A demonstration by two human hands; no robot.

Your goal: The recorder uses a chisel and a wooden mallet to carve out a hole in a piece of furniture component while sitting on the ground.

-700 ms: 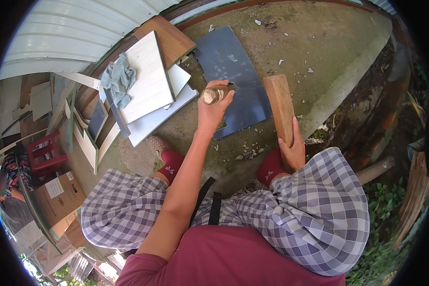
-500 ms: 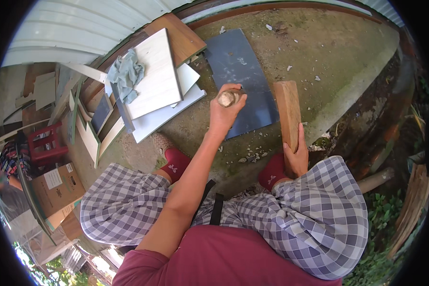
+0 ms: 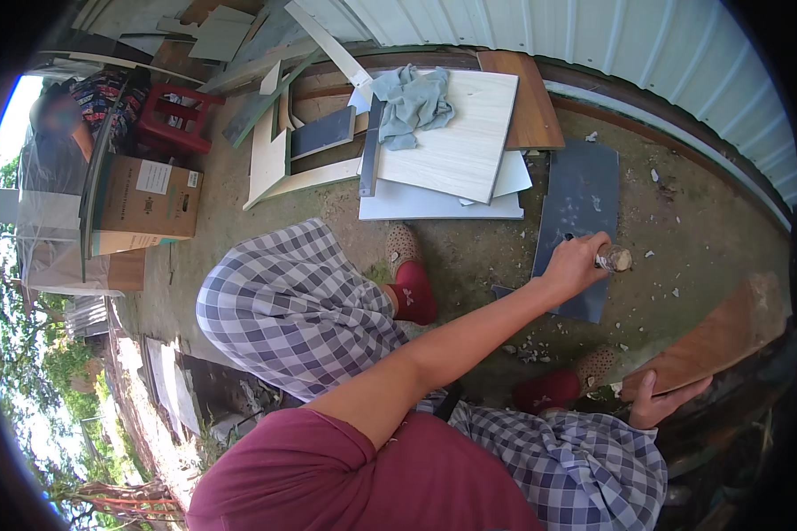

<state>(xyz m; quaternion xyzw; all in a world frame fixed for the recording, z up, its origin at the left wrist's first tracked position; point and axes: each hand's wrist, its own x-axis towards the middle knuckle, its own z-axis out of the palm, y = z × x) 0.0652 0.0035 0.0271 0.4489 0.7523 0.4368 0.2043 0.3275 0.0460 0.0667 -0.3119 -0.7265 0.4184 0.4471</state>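
Nearest: maroon shirt (image 3: 452,469) and checked trousers (image 3: 301,292), crossed by the left forearm. Wooden block (image 3: 713,341) is grasped in the right hand (image 3: 660,403) by its near end, thumb laid on the broad face, fingers wrapped around the lower edge. Block is tilted, far end pointed up and away to the right of that hand. Handled tool (image 3: 622,258) is clenched in the left hand (image 3: 580,265); the round wooden butt is seen nearly end-on, just right of the fist. Working end mostly hidden, type can't be told.

Right clog (image 3: 598,367) is planted between the two hands, left clog (image 3: 403,243) well left of the left hand. Dark grey panel (image 3: 584,199) is laid flat on the concrete ground (image 3: 478,248) beneath the left hand; tool contact can't be confirmed. Pale chips (image 3: 531,351) are scattered around it.

Beyond and left of the left hand, boards are stacked: whitish panel (image 3: 478,124) on top, grey-blue cloth (image 3: 412,104) crumpled on it, brown panel (image 3: 527,97) behind. Far left of both hands: cardboard box (image 3: 150,208), red stool (image 3: 181,115). Farthest past the hands, ribbed metal wall (image 3: 673,71).
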